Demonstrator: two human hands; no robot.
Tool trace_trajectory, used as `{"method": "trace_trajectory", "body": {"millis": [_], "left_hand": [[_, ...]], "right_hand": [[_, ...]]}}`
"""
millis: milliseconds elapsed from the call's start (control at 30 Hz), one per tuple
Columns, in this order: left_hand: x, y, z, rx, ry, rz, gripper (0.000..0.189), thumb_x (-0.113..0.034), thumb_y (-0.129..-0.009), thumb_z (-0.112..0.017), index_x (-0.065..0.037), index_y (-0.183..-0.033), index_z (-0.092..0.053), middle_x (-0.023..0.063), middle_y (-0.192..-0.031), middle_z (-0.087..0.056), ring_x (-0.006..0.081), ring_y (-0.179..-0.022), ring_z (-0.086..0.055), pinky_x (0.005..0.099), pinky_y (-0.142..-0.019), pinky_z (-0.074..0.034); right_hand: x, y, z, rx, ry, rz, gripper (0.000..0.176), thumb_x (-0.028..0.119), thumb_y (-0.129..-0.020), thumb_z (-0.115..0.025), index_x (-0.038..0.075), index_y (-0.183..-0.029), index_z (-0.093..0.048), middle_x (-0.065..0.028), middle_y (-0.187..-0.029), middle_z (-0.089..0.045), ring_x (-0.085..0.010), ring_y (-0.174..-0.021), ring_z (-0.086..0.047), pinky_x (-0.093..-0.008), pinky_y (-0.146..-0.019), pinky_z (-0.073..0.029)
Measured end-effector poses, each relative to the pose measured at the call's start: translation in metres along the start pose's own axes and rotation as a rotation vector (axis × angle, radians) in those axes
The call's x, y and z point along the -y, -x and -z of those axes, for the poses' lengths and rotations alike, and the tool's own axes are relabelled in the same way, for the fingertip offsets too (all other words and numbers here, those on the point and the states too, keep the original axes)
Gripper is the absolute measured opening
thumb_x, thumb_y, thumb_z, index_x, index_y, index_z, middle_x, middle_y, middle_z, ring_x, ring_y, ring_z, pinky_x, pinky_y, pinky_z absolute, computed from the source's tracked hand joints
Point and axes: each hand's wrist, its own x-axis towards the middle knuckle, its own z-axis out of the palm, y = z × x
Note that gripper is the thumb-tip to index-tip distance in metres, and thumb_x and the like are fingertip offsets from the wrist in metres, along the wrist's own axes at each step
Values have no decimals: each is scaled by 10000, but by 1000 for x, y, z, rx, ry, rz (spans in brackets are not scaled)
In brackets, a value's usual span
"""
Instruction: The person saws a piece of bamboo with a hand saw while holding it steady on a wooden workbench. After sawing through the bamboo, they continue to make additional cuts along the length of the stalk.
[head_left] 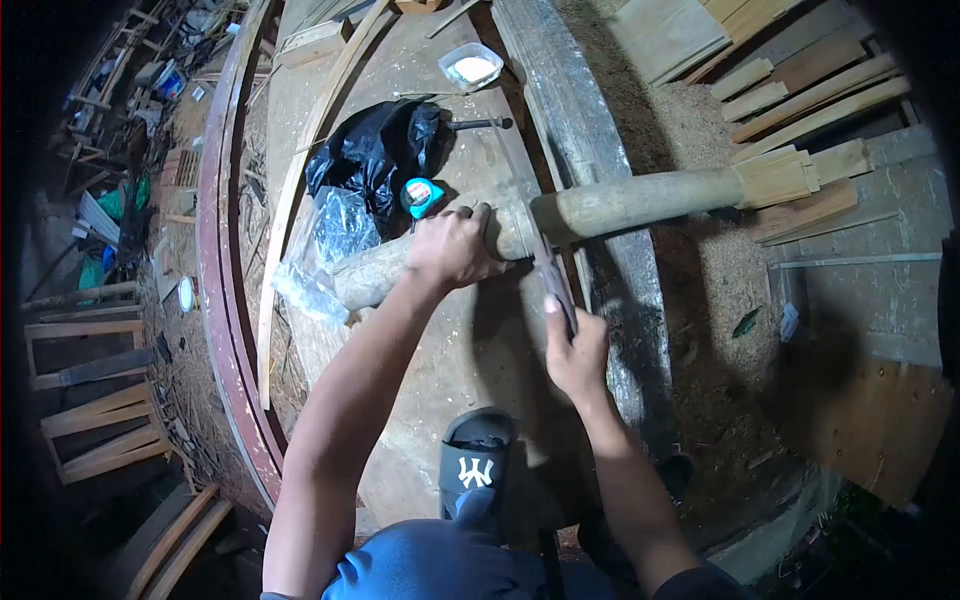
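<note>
A round wooden log [660,201] lies crosswise over the bench, its left end beside clear plastic. My left hand [453,246] is on top of the log, fingers curled round it, left of the saw. In my right hand [578,352] is the handle of a handsaw [546,262], gripped with the thumb along it. The saw's thin blade lies across the log and points away from me. A turquoise tape measure [421,197] is just beyond my left hand, next to a black plastic bag [375,150].
A clear plastic bag [345,228] lies by the log's left end. Farther back are a hammer-like tool [480,124] and a plastic tub with white contents [471,68]. My sandalled foot [478,465] is on the bench board. Planks [815,105] and sawdust are at right, wooden frames [100,430] at left.
</note>
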Motion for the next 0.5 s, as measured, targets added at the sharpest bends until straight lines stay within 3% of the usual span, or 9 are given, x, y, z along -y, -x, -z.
{"method": "trace_trajectory", "body": {"millis": [100, 233, 367, 500], "left_hand": [[2, -1, 4, 45, 21, 10, 715, -513, -673, -881, -63, -1158, -611, 177, -1025, -712, 392, -928, -718, 503, -797, -577], [-2, 0, 9, 144, 52, 49, 705, -529, -716, -848, -46, -1171, -608, 208, -1065, -714, 377, -995, -718, 479, -830, -585], [-3, 4, 5, 62, 9, 2, 724, -528, -709, -854, -52, -1186, -590, 206, -1057, -710, 377, -992, -719, 473, -839, -585], [-1, 3, 5, 55, 39, 27, 734, -514, -693, -869, -60, -1200, -595, 199, -1047, -712, 387, -963, -717, 487, -822, -581]], "right_hand": [[4, 50, 34, 73, -45, -113, 535, 304, -1069, -585, 38, -617, -475, 39, -532, -383, -59, -531, -365, -327, -480, -270], [11, 46, 35, 80, -37, -122, 545, 312, -1068, -585, 54, -611, -440, 73, -549, -388, -50, -533, -351, -321, -480, -260], [9, -8, 2, 26, -57, -2, 566, 339, -1060, -598, 29, -612, -442, 28, -521, -381, -75, -508, -357, -344, -473, -267], [10, 53, 36, 60, -25, -95, 563, 333, -1065, -592, 26, -609, -474, 20, -514, -390, -71, -503, -367, -346, -473, -264]]}}
